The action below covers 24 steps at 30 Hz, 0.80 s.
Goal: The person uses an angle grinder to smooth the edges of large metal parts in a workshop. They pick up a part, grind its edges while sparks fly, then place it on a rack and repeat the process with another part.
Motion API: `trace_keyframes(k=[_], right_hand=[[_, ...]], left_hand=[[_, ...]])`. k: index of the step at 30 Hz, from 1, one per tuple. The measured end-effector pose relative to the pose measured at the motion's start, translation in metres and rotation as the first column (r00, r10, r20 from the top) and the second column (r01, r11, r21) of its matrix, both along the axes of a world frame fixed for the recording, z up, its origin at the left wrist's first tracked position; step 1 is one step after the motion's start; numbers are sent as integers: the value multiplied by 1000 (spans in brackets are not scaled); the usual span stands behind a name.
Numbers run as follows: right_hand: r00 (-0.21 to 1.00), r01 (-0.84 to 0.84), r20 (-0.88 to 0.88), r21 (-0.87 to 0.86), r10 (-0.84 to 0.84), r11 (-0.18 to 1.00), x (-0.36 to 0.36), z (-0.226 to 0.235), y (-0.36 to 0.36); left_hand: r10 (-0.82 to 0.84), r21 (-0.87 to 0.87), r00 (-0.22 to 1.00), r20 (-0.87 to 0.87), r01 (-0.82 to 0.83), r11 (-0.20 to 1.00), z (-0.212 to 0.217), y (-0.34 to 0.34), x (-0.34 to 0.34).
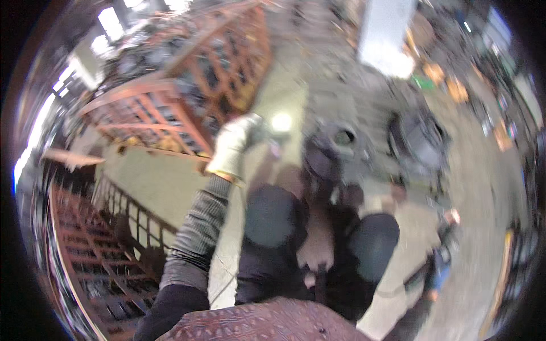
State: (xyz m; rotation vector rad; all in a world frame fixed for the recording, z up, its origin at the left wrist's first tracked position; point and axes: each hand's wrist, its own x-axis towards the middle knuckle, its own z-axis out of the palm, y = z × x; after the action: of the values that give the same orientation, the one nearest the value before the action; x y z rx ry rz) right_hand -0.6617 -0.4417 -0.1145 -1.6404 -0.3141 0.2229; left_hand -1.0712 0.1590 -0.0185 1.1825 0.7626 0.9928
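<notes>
My left hand point(234, 146), in a pale glove, reaches forward beside the near corner of a rust-red metal crate point(165, 94). Its fingertips blur into a dark patch, so whether they hold anything cannot be made out. Out to the right, my right hand point(445, 256) seems closed around a dark, elongated thing point(420, 276); motion smears its shape. In front of my knees lie grey metal parts, among them a flat piece with a round hole point(344, 137) and a large ring-shaped part point(420, 138). Neither hand touches these grey parts.
A second rust-red barred crate point(99, 264) stands at the lower left, close to my left arm. A pale post point(387, 37) rises at the far side. Orange and green items point(435, 77) lie beyond the grey parts. One bright spot point(281, 121) shows on the floor.
</notes>
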Motion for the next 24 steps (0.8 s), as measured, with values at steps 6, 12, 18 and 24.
trace_keyframes(k=[6, 12, 18, 24], right_hand=[[977, -212, -81, -373, 195, 903, 17, -77, 86], [918, -397, -244, -562, 313, 725, 9, -122, 173], [794, -602, -330, -540, 510, 588, 6, -129, 235], [709, -676, -353, -588, 611, 444, -1, -123, 284]], left_hand=[[-362, -3, 890, -279, 376, 927, -54, 56, 83], [-181, 474, 627, -757, 719, 509, -98, 38, 197], [216, 589, 552, -805, 788, 181, -149, 27, 295], [145, 7, -34, -989, 962, 274, -182, 30, 337]])
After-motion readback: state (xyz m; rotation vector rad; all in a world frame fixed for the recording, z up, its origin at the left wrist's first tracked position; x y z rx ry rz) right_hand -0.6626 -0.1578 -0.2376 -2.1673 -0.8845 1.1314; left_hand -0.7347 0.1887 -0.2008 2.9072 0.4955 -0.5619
